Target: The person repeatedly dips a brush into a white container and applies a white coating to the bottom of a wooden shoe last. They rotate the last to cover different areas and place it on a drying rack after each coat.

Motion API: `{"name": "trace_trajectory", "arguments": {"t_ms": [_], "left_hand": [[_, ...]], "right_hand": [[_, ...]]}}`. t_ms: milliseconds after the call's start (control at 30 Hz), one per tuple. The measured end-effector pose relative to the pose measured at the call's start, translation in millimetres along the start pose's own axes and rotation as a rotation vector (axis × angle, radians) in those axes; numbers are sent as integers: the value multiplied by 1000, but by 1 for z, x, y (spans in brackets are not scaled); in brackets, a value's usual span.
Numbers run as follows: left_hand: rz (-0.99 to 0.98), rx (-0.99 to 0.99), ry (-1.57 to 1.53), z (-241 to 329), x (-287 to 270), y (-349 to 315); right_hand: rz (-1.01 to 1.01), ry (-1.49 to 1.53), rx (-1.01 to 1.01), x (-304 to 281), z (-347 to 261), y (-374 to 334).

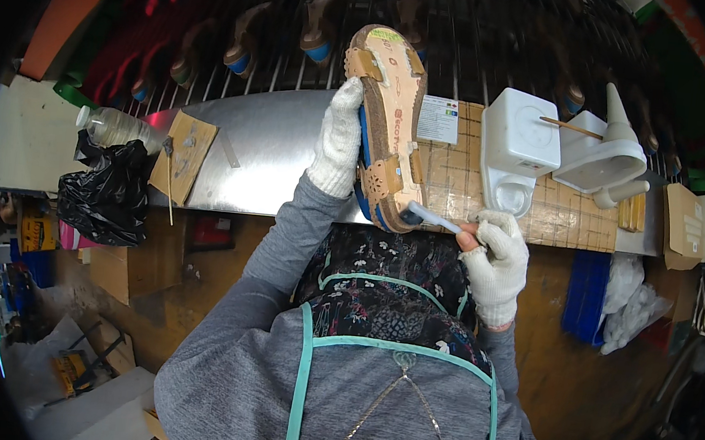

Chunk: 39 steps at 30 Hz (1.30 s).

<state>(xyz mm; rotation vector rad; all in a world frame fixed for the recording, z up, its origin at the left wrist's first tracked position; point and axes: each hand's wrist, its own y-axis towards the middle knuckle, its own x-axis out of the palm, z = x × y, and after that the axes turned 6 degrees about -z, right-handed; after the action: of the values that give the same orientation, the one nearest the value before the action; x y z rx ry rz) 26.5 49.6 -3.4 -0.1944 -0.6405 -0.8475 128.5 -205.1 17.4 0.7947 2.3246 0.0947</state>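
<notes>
My left hand (338, 146), in a white knitted glove, grips an unfinished sandal (397, 110) by its side. The sandal is held up with its pale underside showing; tan strap ends are folded over it, and a blue shoe last shows along its left edge. My right hand (498, 264), in a white glove with bare fingertips, pinches a small brush (439, 220) by its pale handle. Its dark bristle end touches the near end of the sandal's underside. The ends of some fingers on the left hand are hidden behind the sandal.
White plastic dispensers (523, 139) stand on cardboard (573, 216) on the right of the metal bench (266, 144). A black plastic bag (105, 192), a clear bottle (120, 125) and a thin stick (170, 177) on a board are at left. Behind, a rack holds several shoes (320, 26).
</notes>
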Motion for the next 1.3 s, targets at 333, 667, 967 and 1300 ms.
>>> {"name": "trace_trajectory", "arguments": {"t_ms": [333, 667, 967, 1300], "left_hand": [[-35, 24, 32, -6, -4, 5], [-9, -186, -55, 2, 14, 13], [-62, -123, 71, -17, 9, 17], [-362, -191, -190, -64, -48, 39]], "right_hand": [[143, -318, -389, 6, -6, 2], [142, -333, -432, -6, -11, 5], [14, -305, -539, -14, -17, 21], [53, -277, -510, -8, -15, 15]]}}
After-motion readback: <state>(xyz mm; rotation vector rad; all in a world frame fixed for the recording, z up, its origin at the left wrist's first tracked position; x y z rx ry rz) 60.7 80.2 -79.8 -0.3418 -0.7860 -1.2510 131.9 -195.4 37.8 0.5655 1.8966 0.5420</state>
